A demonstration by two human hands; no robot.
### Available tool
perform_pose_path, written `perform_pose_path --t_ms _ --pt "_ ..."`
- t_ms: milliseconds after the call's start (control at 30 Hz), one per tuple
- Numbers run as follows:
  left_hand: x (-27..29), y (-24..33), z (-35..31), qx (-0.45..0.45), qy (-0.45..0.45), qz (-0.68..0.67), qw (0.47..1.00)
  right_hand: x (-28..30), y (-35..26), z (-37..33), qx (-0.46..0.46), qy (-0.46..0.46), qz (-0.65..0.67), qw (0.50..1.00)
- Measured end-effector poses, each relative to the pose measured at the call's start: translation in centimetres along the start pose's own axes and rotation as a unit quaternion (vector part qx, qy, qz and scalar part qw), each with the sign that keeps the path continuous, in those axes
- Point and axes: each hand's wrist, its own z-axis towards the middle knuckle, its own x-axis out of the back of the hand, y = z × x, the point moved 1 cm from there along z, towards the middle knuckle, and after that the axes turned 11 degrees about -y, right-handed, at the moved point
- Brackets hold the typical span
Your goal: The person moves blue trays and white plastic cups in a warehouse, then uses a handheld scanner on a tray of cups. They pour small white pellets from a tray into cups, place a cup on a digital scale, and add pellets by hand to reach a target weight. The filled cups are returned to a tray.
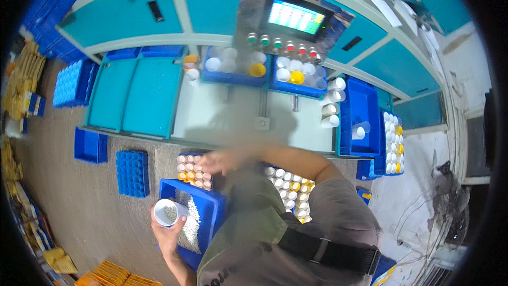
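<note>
The left hand (166,235) is closed around a white cup (180,212), fingers and thumb wrapped about its wall. The cup is tilted with its mouth toward the camera, showing greyish pellets (171,212) inside. It is over the left rim of a blue bin (212,201), which holds a spread of white pellets (189,230) and stands out from the desk's front edge.

The right hand (217,163) reaches across to the far end of the bin, over the right side of a block of pinkish and yellow cups (189,168). Its fingers look partly curled; blur hides whether they grip anything.

On the desk (307,127), two blue trays of white and yellow cups, a left one (233,79) and a right one (299,91), line the back edge. Near the right edge, a row of white cups (331,108) stands beside a blue crate (362,95) with another cup (359,133) inside. On the floor (111,217), off the desk's front left corner, sit a blue rack (132,173) and a shallow blue tray (84,153).
</note>
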Motion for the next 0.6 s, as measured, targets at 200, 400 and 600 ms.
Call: perform_pose_path --t_ms 200,400,600 --pt "4.9 -7.3 -6.5 0.043 0.053 0.072 0.995 -10.8 -0.3 10.4 -0.024 -0.154 -0.036 0.987" --pt "15.7 -15.3 -19.0 -0.006 0.178 -0.075 0.981 -24.2 -0.8 19.7 -0.171 -0.113 0.054 0.977" --pt "28.3 -18.0 -34.1 -0.059 0.476 -0.079 0.874 -31.9 -3.7 30.4 -0.102 0.007 0.107 0.989"
